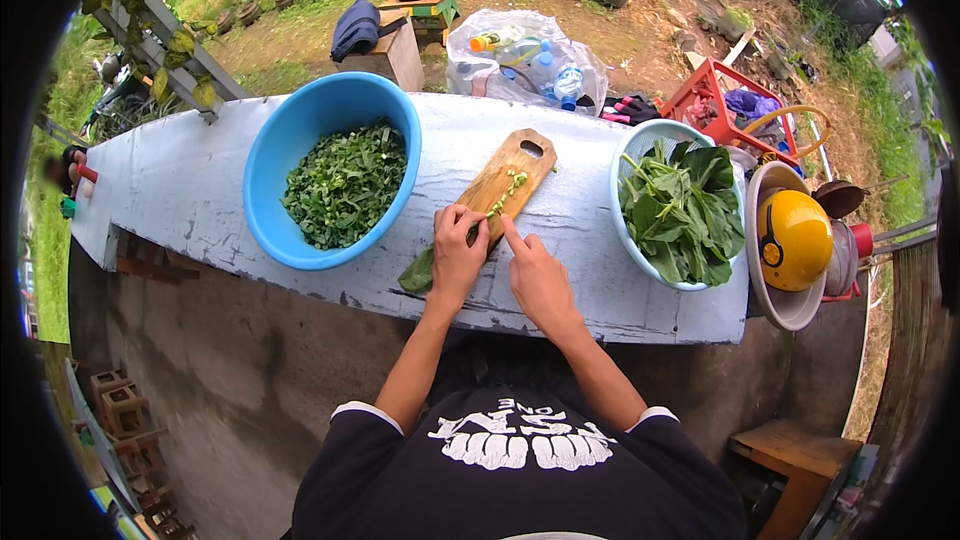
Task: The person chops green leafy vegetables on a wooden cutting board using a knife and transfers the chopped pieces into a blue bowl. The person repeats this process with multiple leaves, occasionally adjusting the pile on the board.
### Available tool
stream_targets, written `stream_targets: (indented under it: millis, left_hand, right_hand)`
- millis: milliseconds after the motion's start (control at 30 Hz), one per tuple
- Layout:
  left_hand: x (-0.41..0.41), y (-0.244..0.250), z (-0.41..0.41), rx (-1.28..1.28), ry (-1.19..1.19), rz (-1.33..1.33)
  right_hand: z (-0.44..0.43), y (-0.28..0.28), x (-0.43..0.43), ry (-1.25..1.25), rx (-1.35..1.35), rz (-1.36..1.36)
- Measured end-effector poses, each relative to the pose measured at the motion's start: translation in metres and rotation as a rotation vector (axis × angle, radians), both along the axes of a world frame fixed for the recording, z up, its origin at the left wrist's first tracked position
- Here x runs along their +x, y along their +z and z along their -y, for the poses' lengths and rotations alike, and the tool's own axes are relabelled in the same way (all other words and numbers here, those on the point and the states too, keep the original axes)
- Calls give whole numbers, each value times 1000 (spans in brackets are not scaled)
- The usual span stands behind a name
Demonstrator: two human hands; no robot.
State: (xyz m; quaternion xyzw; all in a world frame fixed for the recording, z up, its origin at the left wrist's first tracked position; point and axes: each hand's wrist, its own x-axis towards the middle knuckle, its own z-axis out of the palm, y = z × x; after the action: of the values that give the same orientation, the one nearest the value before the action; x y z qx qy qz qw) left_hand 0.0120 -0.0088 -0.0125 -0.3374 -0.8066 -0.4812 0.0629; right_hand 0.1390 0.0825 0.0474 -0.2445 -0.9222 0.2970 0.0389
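Note:
On the wooden cutting board [517, 157] lie short cut pieces of green stem [514, 181]. My left hand [457, 249] is shut on a leafy green, its stem on the board and its leaf [418, 271] hanging past the lower left edge. My right hand [541, 281] is at the board's right side, index finger stretched toward the stem; it seems to grip a knife, mostly hidden beneath it. A blue plastic basin [259, 187] with chopped greens [345, 184] stands to the left. To the right, a light-blue colander [619, 217] holds whole leafy greens [679, 214].
A beige basin [784, 315] with a yellow helmet [799, 240] sits at the table's right end. Behind the table [187, 165] are a clear bag of plastic bottles [525, 64] and a red crate [705, 90]. Part of another person [71, 165] shows at far left.

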Motion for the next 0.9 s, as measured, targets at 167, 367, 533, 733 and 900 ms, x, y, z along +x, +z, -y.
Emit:
stream_targets:
  millis: [167,367,533,733,900]
  left_hand:
    - [0,1,-1,-24,-9,19]
    - [0,0,0,-5,-16,31]
    - [-1,-5,-1,-10,0,-10]
    - [4,2,-1,-127,114,-125]
    - [3,5,9,-224,116,-143]
  right_hand:
    - [6,-3,-7,23,-7,24]
    - [10,-5,-9,33,13,14]
    - [11,-12,-12,27,27,38]
    - [7,-14,0,52,16,32]
    - [8,-9,8,33,0,12]
